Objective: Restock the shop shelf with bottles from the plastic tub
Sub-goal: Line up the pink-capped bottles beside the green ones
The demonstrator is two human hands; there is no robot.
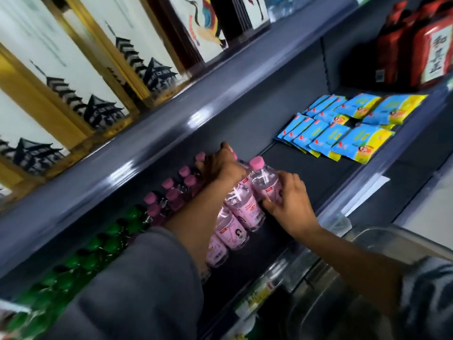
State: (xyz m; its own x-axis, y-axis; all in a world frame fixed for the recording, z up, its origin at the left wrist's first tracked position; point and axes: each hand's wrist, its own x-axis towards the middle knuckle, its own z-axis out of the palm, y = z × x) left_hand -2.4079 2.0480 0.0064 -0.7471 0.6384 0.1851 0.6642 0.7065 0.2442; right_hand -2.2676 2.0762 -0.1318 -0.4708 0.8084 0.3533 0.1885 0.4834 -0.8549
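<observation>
Bottle [263, 179] upright, pink cap up, right hand [289, 200] gripping it

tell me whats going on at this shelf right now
A person is restocking a shop shelf with pink-capped bottles. The right hand holds the newest bottle by its lower body at the end of the pink row, and the left hand rests on the bottle tops just behind it. Green bottles fill the shelf further left, blue and yellow packets lie to the right, and the clear plastic tub sits at lower right.
</observation>
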